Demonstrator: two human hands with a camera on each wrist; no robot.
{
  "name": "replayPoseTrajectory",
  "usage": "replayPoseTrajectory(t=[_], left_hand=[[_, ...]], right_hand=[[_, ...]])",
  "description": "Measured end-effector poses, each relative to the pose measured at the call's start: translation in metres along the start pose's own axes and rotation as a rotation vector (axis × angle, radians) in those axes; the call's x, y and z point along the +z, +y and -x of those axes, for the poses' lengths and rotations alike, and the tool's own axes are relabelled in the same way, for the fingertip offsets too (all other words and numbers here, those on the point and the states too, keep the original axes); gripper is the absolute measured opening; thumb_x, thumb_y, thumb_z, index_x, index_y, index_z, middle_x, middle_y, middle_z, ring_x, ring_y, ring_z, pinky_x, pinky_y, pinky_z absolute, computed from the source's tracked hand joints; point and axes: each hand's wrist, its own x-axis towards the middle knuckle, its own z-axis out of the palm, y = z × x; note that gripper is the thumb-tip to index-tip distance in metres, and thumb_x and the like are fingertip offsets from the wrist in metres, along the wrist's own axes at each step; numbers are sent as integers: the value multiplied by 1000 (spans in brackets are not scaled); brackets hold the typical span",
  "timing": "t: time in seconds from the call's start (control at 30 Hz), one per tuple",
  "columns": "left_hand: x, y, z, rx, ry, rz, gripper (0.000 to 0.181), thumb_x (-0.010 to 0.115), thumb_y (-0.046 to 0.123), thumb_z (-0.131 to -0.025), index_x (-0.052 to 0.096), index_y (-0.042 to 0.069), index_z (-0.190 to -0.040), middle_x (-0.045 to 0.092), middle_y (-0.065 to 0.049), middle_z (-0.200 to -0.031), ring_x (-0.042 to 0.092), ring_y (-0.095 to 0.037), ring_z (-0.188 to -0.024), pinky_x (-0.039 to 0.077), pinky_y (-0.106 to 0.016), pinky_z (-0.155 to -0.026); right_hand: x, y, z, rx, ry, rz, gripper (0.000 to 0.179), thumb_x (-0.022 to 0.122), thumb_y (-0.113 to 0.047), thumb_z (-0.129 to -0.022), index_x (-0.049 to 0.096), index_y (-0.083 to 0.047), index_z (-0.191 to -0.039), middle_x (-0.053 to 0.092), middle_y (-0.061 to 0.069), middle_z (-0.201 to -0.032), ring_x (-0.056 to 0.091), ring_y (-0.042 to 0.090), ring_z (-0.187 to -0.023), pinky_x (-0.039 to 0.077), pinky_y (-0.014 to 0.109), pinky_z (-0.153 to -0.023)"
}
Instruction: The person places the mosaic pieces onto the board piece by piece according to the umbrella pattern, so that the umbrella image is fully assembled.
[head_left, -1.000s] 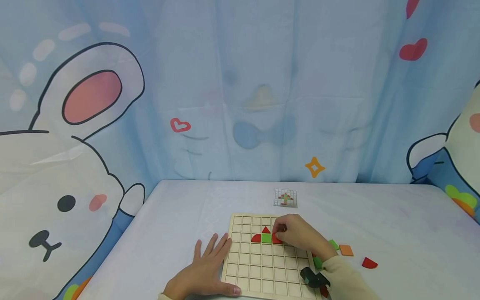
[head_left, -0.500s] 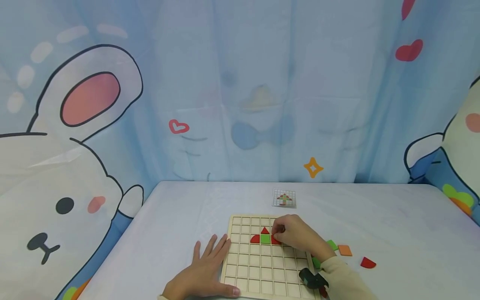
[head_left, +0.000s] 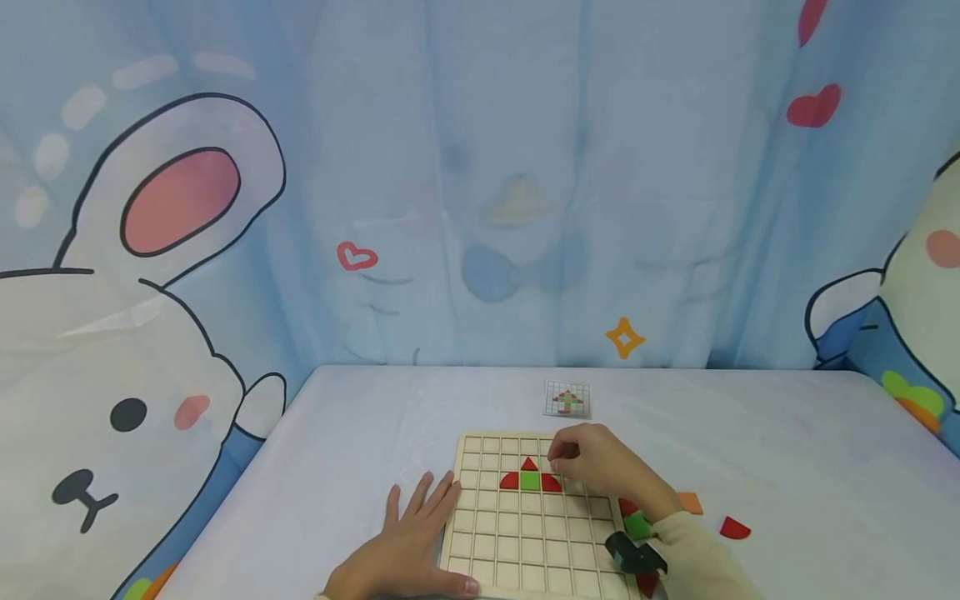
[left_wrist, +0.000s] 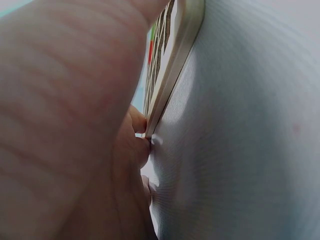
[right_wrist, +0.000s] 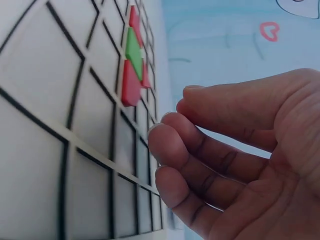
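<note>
A wooden grid board (head_left: pixel 510 546) lies on the table. On its upper rows sits a green square (head_left: pixel 529 481) with a red triangle (head_left: pixel 528 463) above it. One red rounded piece (head_left: pixel 509 481) lies at its left and another red rounded piece (head_left: pixel 551 483) at its right. My left hand (head_left: pixel 408 542) is spread along the board's left edge, fingers straight, thumb at the near corner. Just right of the pieces, my right hand (head_left: pixel 600 460) hovers over the board. In the right wrist view its fingers (right_wrist: pixel 172 145) are loosely bent, holding nothing, apart from the red piece (right_wrist: pixel 131 85).
A small pattern card (head_left: pixel 567 400) lies beyond the board. Loose pieces lie to the right: a green piece (head_left: pixel 637 525), an orange square (head_left: pixel 690 503), a red rounded piece (head_left: pixel 735 528) and other red ones, partly hidden by the right forearm. A printed curtain (head_left: pixel 480 167) hangs behind the table.
My right hand has let go of the right red rounded piece and lifted slightly up and right. That piece now shows fully beside the green square. The left hand has stayed put.
</note>
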Motion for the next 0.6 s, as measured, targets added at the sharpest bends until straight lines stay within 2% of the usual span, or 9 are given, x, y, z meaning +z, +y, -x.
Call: replayPoseTrajectory(t=[0.2, 0.33, 0.47, 0.6], left_hand=[[2, -1, -1, 20, -15, -2, 122, 74, 72, -90, 11, 8, -173, 5, -9, -180, -6, -39, -163, -10, -77, -117], [3, -2, -3, 24, -22, -2, 122, 73, 72, -90, 12, 8, -173, 6, -10, -180, -4, -40, -163, -8, -77, -117], [1, -2, -2, 23, -28, 11, 121, 73, 71, -91, 10, 9, -173, 5, -11, -180, -5, -41, -163, -9, -77, -117], [-2, -2, -1, 22, -25, 8, 121, 73, 71, -91, 10, 8, -173, 5, -11, -180, -5, -41, -163, -9, -77, -117]], right_hand=[[-11, -5, 10, -7, 48, -6, 4, 74, -7, -100, 74, -3, -99, 68, -4, -90, 63, 15, -81, 54, 33, -69], [-22, -8, 22, 5, 69, -41, 10, 74, -9, -100, 74, -2, -107, 71, -1, -98, 66, 17, -88, 57, 33, -75], [-38, -9, 38, 54, 105, -69, 20, 75, -10, -101, 74, 0, -118, 74, 6, -108, 69, 21, -99, 58, 34, -84], [-55, -4, 60, 144, 137, -51, 33, 76, -14, -101, 72, 1, -130, 74, 14, -123, 69, 23, -103, 59, 33, -83]])
